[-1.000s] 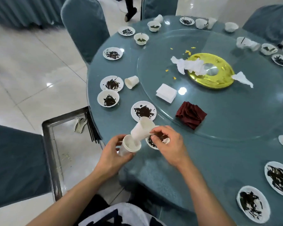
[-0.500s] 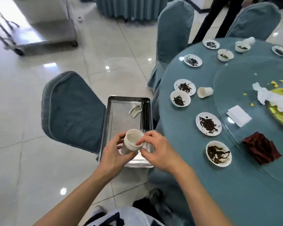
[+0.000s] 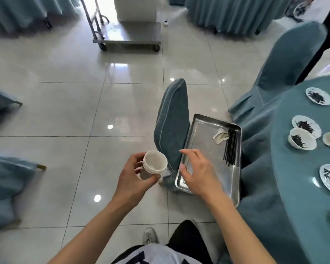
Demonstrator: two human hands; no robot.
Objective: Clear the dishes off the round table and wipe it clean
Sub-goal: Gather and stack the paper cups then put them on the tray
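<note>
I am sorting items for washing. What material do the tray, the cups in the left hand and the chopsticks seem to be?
Tray: probably stainless steel, since it is silvery and reflects light. Cups in the left hand: white, matte, with thin stacked rims, so likely disposable plastic or paper; I cannot tell which. Chopsticks: black and slim, perhaps plastic or lacquered wood.

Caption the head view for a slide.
Left hand holds stacked white cups beside the metal tray; right hand hovers open above it.
</note>
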